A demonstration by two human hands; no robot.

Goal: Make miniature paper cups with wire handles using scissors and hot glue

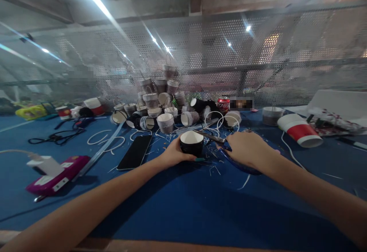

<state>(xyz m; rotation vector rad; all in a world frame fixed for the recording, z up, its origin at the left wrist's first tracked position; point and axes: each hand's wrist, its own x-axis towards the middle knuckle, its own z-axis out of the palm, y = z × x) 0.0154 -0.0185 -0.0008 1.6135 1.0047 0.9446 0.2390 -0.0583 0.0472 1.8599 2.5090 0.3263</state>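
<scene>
My left hand (172,155) is closed around a small black cup (191,150) just right of the centre of the frame, my fingers at its left side and my thumb low along its front; the cup's white top faces up towards me. My right hand (246,147), right of the cup, is wrapped around the blue handles of a pair of scissors (237,163), and their blades point left to the cup's rim, though I can't tell whether metal and rim touch. Both forearms come in from the lower corners over the blue tabletop (183,214), where thin white scraps (215,171) lie scattered around the cup. To the left of my left hand a dark phone (134,153) lies flat, and further out, at the lower left, a purple power strip (57,177) carries a white plug (46,166). A long clear strip (106,145) slants between them. Behind my hands, in the middle of the frame, small grey cups (150,100) are heaped in a pile, some upright and some tipped over, with loops of white cord (219,124) at its right and a red can (223,104) just behind. At the right of the frame a larger red-and-white cup (301,130) lies on its side
</scene>
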